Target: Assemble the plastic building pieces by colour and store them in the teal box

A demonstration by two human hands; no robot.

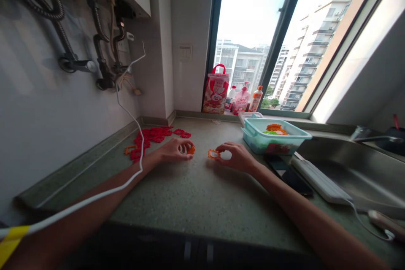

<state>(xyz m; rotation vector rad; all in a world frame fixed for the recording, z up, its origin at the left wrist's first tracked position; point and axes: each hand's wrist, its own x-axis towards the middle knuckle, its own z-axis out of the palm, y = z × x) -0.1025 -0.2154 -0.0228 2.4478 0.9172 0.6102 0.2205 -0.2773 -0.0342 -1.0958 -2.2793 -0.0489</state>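
My left hand is closed in a pinch around a small orange plastic piece with a notched edge. Across a short gap, my right hand pinches another orange plastic piece, a squarish frame with an open middle and toothed edges. Both are held above the middle of the counter, apart from each other. Beyond my left hand lies a spread of flat red plastic pieces, with an orange piece at its left edge.
A light blue tub with orange and green pieces stands at the right, by the sink. A white power strip and a dark phone lie near my right forearm. A white cable hangs across my left arm.
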